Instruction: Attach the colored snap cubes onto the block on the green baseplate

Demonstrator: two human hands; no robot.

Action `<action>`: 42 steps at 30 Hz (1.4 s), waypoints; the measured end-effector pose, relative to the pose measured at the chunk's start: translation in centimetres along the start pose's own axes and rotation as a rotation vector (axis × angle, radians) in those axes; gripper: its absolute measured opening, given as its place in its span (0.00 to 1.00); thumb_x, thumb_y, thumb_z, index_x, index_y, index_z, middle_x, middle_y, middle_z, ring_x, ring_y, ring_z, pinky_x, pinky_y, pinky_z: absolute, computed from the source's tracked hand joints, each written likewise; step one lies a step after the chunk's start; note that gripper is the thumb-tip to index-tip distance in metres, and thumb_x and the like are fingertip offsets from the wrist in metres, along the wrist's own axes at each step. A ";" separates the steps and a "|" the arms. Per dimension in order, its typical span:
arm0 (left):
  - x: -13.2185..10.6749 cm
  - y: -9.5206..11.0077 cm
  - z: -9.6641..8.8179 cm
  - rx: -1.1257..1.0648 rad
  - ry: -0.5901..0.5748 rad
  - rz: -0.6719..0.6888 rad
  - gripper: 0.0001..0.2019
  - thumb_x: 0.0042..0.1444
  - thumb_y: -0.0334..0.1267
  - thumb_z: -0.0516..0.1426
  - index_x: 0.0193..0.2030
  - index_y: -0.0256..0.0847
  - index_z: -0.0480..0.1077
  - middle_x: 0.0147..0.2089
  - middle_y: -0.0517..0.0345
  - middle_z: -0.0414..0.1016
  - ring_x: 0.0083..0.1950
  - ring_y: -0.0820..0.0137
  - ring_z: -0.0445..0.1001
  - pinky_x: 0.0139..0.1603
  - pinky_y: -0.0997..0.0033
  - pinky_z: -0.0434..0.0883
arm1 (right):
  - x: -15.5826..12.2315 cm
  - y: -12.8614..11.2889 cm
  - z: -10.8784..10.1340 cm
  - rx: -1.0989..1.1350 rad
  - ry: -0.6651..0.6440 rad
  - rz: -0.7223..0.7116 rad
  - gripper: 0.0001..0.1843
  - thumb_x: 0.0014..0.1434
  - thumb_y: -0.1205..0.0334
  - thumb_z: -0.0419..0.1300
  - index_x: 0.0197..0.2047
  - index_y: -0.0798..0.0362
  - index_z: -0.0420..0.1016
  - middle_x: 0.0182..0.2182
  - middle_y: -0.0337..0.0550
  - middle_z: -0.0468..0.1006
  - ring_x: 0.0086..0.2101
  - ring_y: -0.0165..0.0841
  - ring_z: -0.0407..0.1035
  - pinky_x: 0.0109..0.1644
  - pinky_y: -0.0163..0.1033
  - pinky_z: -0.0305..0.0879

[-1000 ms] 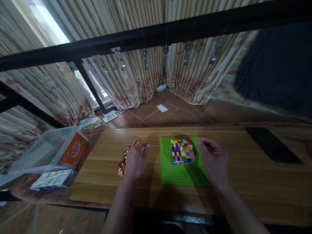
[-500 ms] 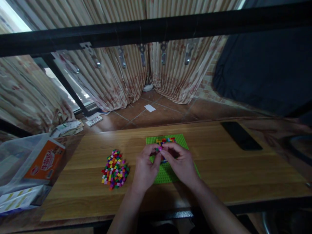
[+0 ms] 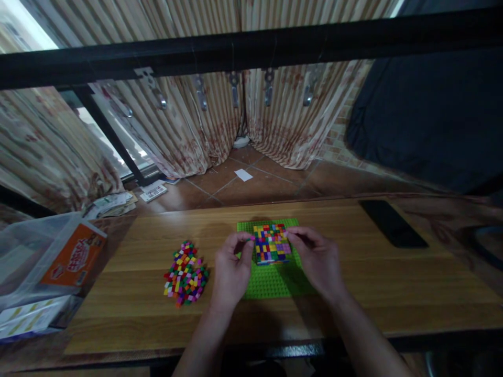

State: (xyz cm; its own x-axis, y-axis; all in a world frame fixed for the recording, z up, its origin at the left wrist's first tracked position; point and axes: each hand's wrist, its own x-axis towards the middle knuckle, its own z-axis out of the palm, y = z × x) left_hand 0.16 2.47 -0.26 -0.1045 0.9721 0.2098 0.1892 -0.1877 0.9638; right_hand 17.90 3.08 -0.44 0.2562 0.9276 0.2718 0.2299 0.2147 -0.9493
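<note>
A green studded baseplate (image 3: 275, 283) lies on the wooden table (image 3: 393, 283). On its far half sits a square block of small multicoloured bricks (image 3: 270, 243). My left hand (image 3: 231, 267) is pinched at the block's left edge, with what looks like a small pink brick at its fingertips. My right hand (image 3: 318, 256) is at the block's right edge, thumb and forefinger pressed together; whether anything is between them is hidden. A pile of loose coloured bricks (image 3: 184, 272) lies left of my left hand.
A black phone (image 3: 393, 230) lies flat at the table's back right. At the left end stands a clear plastic bin (image 3: 23, 251) with an orange carton (image 3: 74, 254), and a white carton (image 3: 31, 317) lies in front of it. A black rail (image 3: 251, 50) crosses overhead.
My left hand came from the brick pile to the block with a pink brick. Both hands met over the block, then drew apart to its two sides, uncovering it.
</note>
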 end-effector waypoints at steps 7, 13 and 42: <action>0.6 -1.7 0.1 -0.025 0.058 -0.129 0.06 0.57 0.37 0.57 0.37 0.38 0.72 0.33 0.57 0.75 0.35 0.70 0.73 0.37 0.72 0.70 | 0.6 1.2 -1.3 -0.226 -0.061 -0.050 0.09 0.59 0.57 0.60 0.34 0.50 0.80 0.33 0.42 0.80 0.34 0.36 0.73 0.40 0.41 0.66; 0.6 -1.3 0.7 -0.067 0.047 -0.187 0.05 0.57 0.36 0.56 0.36 0.38 0.70 0.33 0.56 0.75 0.35 0.68 0.75 0.37 0.70 0.71 | 0.3 0.6 -0.6 -0.273 -0.112 -0.064 0.09 0.59 0.57 0.59 0.34 0.50 0.80 0.32 0.41 0.79 0.32 0.34 0.71 0.38 0.40 0.66; 0.1 -1.1 1.0 -0.021 0.016 -0.180 0.03 0.58 0.34 0.55 0.37 0.39 0.70 0.33 0.57 0.75 0.35 0.69 0.73 0.37 0.72 0.68 | 1.0 2.5 0.8 -0.023 0.052 0.293 0.20 0.50 0.48 0.65 0.39 0.54 0.79 0.35 0.46 0.83 0.35 0.38 0.75 0.41 0.43 0.70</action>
State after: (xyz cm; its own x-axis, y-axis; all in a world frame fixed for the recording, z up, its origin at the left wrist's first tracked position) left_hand 0.92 2.93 -1.50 -0.1501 0.9880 0.0357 0.1460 -0.0136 0.9892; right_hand 18.01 4.82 -2.66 0.3628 0.9319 -0.0049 0.1595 -0.0673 -0.9849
